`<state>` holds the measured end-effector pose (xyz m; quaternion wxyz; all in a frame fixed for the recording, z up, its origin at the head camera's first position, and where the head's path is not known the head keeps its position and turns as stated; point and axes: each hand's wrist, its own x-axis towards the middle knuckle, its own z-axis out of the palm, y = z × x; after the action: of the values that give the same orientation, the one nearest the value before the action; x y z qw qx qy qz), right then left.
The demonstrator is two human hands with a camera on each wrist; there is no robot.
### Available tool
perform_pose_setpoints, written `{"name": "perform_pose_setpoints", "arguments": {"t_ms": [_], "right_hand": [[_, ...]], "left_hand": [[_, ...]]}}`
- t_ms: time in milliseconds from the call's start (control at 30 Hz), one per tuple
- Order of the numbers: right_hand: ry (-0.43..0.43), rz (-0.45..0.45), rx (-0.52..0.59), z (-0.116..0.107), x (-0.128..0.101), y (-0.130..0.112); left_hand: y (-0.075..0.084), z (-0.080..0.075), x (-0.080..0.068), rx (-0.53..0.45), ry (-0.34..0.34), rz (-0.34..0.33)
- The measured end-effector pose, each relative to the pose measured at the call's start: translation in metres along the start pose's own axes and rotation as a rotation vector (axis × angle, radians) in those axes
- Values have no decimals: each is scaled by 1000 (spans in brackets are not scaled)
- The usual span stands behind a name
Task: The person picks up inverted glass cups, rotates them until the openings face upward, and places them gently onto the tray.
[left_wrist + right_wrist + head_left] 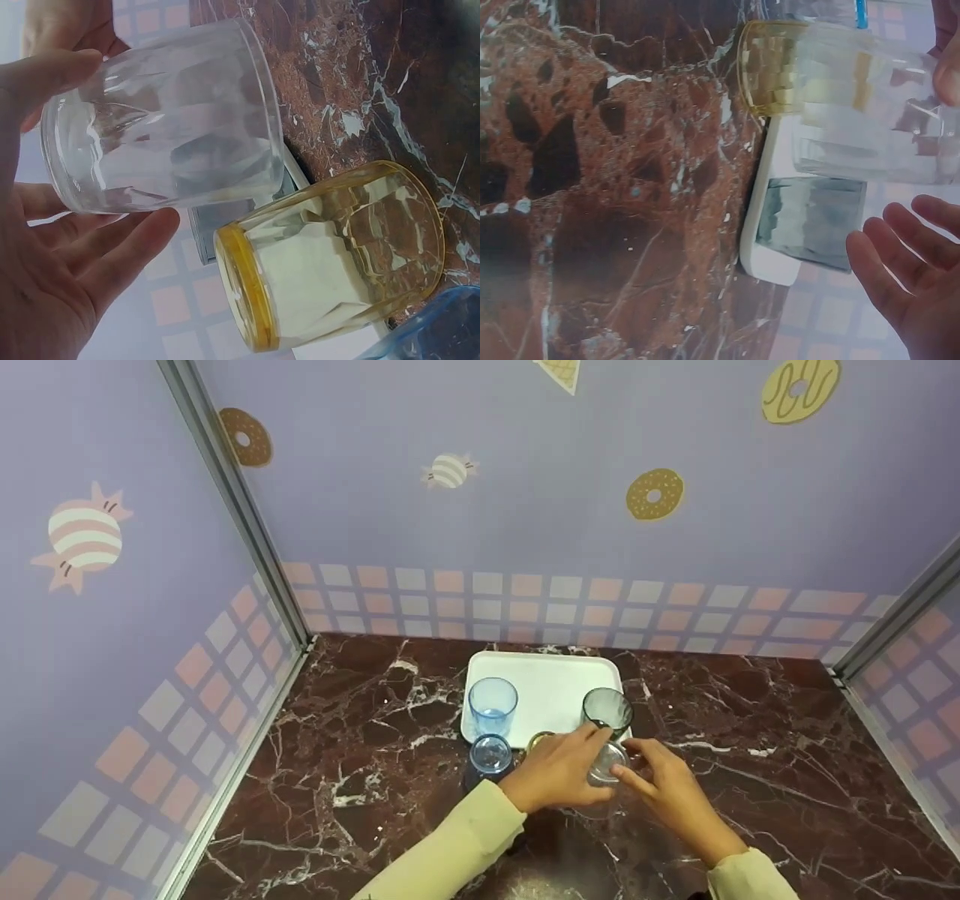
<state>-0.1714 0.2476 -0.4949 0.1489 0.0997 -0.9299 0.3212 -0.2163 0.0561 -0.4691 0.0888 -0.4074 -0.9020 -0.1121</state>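
Marble counter (360, 780), left hand (555, 772) gripping clear glass (606, 765), right hand (667, 787) open.

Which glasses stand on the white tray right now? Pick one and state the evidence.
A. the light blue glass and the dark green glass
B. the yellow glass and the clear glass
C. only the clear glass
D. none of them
A: in the head view the light blue glass and the dark green glass stand on the white tray; the left hand holds the clear glass off the tray.
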Motion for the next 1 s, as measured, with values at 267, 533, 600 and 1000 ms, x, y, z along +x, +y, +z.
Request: {"name": "perform_pose_setpoints", "arguments": {"t_ms": [267, 533, 600, 1000], "right_hand": [[-15, 28, 74, 0, -1, 11], [-101, 19, 131, 5, -11, 17], [-115, 9, 128, 5, -13, 18], [-145, -61, 154, 8, -18, 23]], "left_hand": [[-4, -4, 1, -90, -6, -34], [-11, -4, -3, -243, -20, -79], [-12, -5, -4, -287, -32, -105], [-18, -9, -6, -400, -8, -161]]}}
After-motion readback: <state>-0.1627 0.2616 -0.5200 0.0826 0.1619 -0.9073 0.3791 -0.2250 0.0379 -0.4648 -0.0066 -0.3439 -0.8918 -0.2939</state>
